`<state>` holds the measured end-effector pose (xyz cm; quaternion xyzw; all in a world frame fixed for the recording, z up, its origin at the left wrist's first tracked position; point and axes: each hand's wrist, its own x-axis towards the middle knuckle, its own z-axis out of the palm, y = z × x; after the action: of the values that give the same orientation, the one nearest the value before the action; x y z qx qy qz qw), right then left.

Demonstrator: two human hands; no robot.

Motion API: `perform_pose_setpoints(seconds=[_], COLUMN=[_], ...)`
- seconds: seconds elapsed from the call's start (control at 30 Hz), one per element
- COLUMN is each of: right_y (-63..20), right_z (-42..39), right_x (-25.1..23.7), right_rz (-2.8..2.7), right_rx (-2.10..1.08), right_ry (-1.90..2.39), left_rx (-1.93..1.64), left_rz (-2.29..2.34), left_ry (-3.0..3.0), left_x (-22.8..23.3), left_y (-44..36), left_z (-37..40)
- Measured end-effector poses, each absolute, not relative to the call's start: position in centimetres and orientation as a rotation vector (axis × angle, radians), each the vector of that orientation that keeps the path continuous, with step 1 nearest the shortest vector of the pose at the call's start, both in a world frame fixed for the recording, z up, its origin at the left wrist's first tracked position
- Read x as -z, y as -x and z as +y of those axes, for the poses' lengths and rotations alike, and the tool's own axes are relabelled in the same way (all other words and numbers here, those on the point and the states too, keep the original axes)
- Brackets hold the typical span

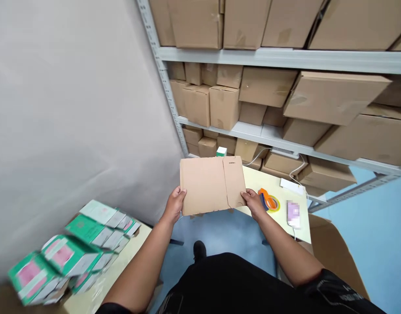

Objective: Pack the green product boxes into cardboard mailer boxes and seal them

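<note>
Head view: both hands grip a flat cardboard sheet (212,185), long axis sideways; left hand (175,203) and right hand (253,202) pinch opposite lower corners, equally near.

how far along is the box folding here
Barely begun. Done: nothing shows as assembled. In hand: the left hand and right hand grip a flat cardboard box by its lower corners, unfolded. Left: the tape roll lies untouched on the table; green-and-white cartons wait stacked.
</note>
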<state>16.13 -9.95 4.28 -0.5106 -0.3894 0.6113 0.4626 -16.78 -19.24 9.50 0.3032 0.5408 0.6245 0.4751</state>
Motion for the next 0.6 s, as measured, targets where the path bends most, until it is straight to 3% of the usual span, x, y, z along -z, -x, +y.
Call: perform_pose_setpoints(seconds=[0.3, 0.6], right_y=[-16.4, -16.7], right_z=[-6.3, -4.7], right_x=[-3.5, -3.8], right_rz=[-0.816, -0.737], right_rx=[-1.068, -0.938], right_ry=[1.506, 1.539], left_rx=[-1.290, -1.156], left_rz=[1.126, 1.242], left_ry=[-0.896, -1.079], left_x=[-7.5, -4.9], left_y=[17.7, 17.5], left_z=[-7.4, 0.7])
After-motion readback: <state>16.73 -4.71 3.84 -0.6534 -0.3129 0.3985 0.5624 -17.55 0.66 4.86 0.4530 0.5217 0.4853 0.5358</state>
